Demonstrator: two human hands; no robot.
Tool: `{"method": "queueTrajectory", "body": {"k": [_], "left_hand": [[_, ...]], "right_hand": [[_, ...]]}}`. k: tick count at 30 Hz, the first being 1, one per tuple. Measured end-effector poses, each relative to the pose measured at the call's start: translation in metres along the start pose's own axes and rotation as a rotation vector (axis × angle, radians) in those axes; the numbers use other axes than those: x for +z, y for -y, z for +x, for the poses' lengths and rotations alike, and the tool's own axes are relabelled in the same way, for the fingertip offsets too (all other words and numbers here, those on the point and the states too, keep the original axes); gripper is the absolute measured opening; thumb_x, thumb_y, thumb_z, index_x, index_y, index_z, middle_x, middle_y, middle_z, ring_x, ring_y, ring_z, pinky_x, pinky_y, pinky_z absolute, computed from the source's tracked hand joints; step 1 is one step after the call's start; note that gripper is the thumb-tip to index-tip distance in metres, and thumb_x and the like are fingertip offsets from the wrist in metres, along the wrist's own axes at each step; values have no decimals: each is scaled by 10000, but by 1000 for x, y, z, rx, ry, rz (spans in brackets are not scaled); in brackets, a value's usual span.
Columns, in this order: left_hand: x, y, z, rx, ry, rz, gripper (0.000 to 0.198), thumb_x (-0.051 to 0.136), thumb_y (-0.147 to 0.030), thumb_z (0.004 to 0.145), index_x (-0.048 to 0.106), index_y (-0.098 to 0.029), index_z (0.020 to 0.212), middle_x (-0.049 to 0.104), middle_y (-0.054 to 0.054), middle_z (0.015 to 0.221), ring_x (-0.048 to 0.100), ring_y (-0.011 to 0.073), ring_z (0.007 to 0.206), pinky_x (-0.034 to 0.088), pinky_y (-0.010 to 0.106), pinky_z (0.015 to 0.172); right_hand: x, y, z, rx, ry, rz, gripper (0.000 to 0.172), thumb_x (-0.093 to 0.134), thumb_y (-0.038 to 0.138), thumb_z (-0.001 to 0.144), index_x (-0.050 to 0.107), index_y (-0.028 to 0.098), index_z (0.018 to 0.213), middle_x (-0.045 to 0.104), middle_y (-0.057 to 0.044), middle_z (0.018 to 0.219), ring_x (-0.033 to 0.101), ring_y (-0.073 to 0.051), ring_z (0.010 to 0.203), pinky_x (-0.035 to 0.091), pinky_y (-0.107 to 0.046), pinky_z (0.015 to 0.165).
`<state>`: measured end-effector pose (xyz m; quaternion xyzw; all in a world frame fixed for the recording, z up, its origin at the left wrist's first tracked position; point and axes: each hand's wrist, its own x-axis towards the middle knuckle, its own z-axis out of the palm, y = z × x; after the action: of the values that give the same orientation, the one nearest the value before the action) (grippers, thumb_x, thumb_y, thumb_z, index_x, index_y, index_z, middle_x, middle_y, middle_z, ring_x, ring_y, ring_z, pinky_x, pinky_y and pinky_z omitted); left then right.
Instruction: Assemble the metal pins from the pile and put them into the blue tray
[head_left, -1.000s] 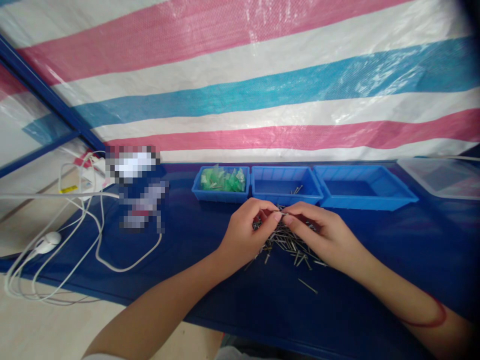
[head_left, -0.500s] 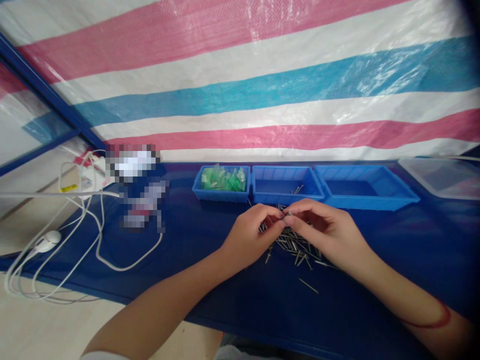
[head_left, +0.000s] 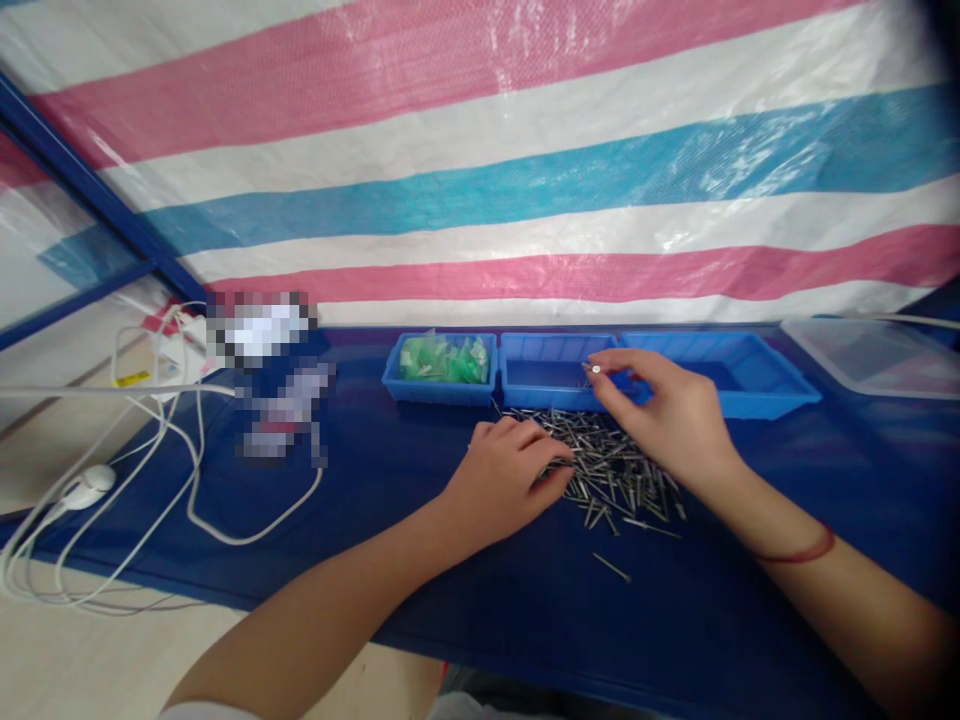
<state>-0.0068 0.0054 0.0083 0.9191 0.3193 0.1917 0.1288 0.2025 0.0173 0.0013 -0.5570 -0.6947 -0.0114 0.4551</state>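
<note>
Pinches metal pin (head_left: 595, 369) in R hand (head_left: 679, 415), head twd cam; can't see axis. Half-curls L hand (head_left: 504, 472) @ pile (head_left: 611, 450), hold unclear.

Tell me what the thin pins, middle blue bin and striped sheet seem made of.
Thin pins: likely metal, shiny grey, judging by glints along their shafts.
Middle blue bin: probably plastic, smooth, with faint ribs on its walls.
Striped sheet: apparently woven plastic, glossy, showing crinkled highlights and a fine mesh.

Striped sheet (head_left: 480, 190) behind the blue table (head_left: 360, 490), white cables (head_left: 240, 542) left, translucent plastic piece (head_left: 877, 355) right.
</note>
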Motion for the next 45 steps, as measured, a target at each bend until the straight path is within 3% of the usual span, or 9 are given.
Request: {"method": "queueTrajectory", "body": {"k": [5,11,19,22,27,34,37,41,45], "left_hand": [[6,-2,-4,98,41,122,252,558,-431,894,636,-243,1043,656,11,1022,525,206,981,319,363,800],[10,-3,-5,127,62,238,237,518,-420,927,616,-249,1057,639,19,1017,507,206,965,295,366,767],[14,-1,-3,175,27,318,186,497,-348,959,637,-229,933,658,3,942,512,180,912,266,382,756],[14,2,-3,276,-9,305,218,544,-429,925,643,-237,949,659,5,969,511,188,941,272,381,769],[16,3,-4,408,-49,333,199,521,-356,953,648,-236,859,655,-6,936,522,174,932,281,375,802],[19,-2,-3,379,-87,386,182,508,-226,949,631,-213,815,645,1,886,546,169,892,311,361,783],[9,-3,0,258,-134,339,192,475,-266,966,623,-198,866,650,9,894,561,162,854,330,347,749],[-5,-2,3,76,-177,134,210,430,-296,987,607,-184,974,650,30,997,588,152,908,378,315,766],[-7,0,2,11,-209,0,206,427,-292,987,603,-185,987,640,45,1030,602,158,943,413,305,787]], "right_hand": [[-3,1,3,-117,15,-183,286,568,247,858,613,160,1126,707,-84,969,614,-261,891,487,-432,830],[-11,19,-9,-184,33,-86,207,568,220,864,616,168,1058,697,-77,947,608,-227,869,492,-377,814],[-11,31,-18,-250,113,18,169,562,176,863,619,177,1022,700,-87,960,635,-230,906,500,-378,824],[-12,33,-19,-249,127,31,166,567,175,860,620,173,1017,700,-92,965,635,-234,916,500,-381,830],[-12,34,-20,-258,146,38,158,564,161,861,615,163,1010,701,-94,965,633,-227,917,496,-373,831],[-13,35,-20,-255,169,75,145,565,151,852,627,183,979,705,-77,951,636,-220,908,484,-380,841],[-17,33,-18,-167,191,162,113,558,143,850,631,203,911,699,-49,898,629,-197,878,488,-350,813],[-23,34,-16,-5,330,290,63,591,218,854,639,225,894,681,-13,861,615,-157,794,489,-295,739],[-23,38,-17,88,410,350,117,584,315,878,664,229,871,688,-7,836,618,-147,747,485,-277,686]]}}
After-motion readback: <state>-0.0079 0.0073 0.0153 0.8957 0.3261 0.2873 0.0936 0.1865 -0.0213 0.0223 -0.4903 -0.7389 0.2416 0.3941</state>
